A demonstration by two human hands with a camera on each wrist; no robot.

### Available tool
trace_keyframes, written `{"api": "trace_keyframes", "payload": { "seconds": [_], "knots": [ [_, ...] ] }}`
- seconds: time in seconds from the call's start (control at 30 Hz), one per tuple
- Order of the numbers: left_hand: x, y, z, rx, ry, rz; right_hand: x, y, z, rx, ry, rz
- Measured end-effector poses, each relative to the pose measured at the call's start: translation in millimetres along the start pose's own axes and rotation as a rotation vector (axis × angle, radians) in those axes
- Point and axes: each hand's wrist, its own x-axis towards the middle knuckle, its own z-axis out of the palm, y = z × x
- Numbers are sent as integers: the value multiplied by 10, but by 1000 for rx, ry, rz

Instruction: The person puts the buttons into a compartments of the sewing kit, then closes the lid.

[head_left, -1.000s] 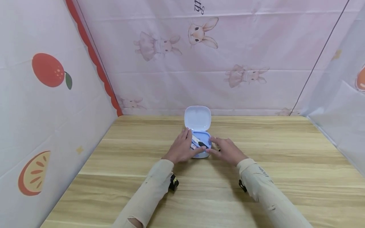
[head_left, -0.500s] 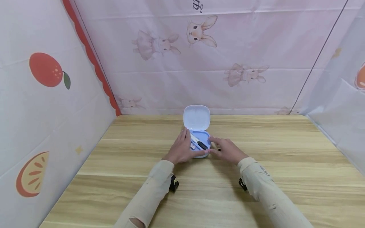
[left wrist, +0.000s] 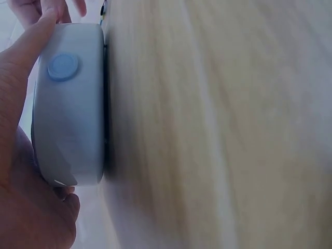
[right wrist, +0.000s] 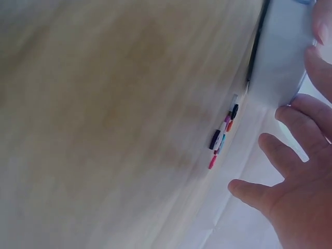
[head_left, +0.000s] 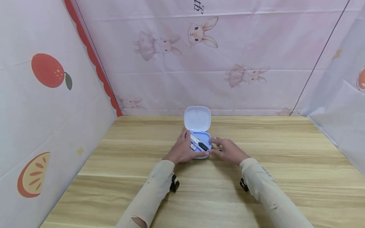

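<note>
A small hinged case [head_left: 203, 137], pale outside and light blue inside, stands on the table with its lid [head_left: 197, 118] raised. Inside lies a slim white piece with a black end [head_left: 202, 146], beside a small white printed piece [head_left: 193, 147]. My left hand [head_left: 181, 148] grips the case's left side, its thumb along the front rim. A round blue button [left wrist: 63, 67] shows on the case's front wall in the left wrist view. My right hand [head_left: 228, 150] holds the right front corner between thumb and index finger; its other fingers [right wrist: 251, 193] spread away from the case.
Several small colourful pieces [right wrist: 224, 129] lie on the wooden table [head_left: 211, 196] to the right of the case, mostly hidden by my right hand in the head view. A printed rabbit curtain [head_left: 239, 41] hangs behind the table, with a fruit-print sheet [head_left: 25, 117] at left.
My left thumb has slid slightly right along the front rim, uncovering more of the black-ended piece. Case and lid stay in place; the right hand has barely moved.
</note>
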Motion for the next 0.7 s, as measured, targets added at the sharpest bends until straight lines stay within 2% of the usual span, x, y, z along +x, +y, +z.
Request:
{"api": "trace_keyframes", "payload": {
  "seconds": [0.3, 0.7],
  "knots": [
    [9, -30, -6, -74, -7, 9, 21, 19, -16, 48, 2, -3],
    [-20, -26, -24, -111, -17, 4, 29, 1, -24, 35, -8, -24]
  ]
}}
